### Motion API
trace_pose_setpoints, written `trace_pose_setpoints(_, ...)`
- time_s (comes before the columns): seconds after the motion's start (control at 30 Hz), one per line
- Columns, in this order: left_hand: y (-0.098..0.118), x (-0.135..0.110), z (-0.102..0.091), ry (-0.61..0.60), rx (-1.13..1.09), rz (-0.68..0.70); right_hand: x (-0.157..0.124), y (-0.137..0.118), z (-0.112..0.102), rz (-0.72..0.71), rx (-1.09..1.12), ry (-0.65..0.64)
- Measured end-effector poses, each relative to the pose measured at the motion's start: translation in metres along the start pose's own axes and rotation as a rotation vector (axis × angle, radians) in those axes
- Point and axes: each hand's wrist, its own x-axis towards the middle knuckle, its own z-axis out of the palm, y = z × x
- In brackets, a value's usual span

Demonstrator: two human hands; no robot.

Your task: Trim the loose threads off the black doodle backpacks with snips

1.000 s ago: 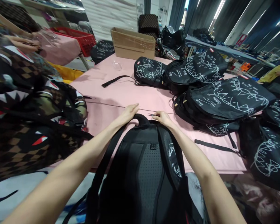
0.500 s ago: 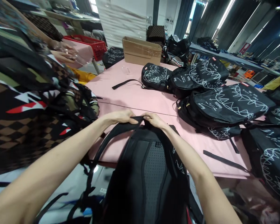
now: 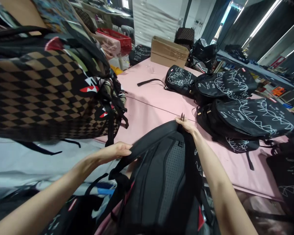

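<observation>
A black backpack lies back side up in front of me, its mesh panel and shoulder straps showing. My left hand is closed on the left shoulder strap partway down. My right hand grips the top of the backpack by its carry handle, and the tips of small metal snips stick up from its fingers. The bag's top end rests on the edge of a pink table.
Several black backpacks with white line drawings are piled at the right of the table. Brown checkered backpacks with shark mouths are stacked at the left. A cardboard box and a red basket stand further back; another person's hands work there.
My left hand has slid from the top handle down along the left shoulder strap toward me. My right hand stays at the bag's top. My view has swung left.
</observation>
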Motion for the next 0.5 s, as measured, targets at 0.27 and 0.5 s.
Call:
trace_pose_setpoints(0.27,0.007,0.008,0.025,0.025,-0.382,0.050,-0.063,-0.026,0.035,-0.107,-0.070,0.584)
trace_pose_setpoints(0.5,0.012,0.016,0.059,0.035,-0.511,0.097,-0.155,-0.031,0.160,0.137,0.192,0.347)
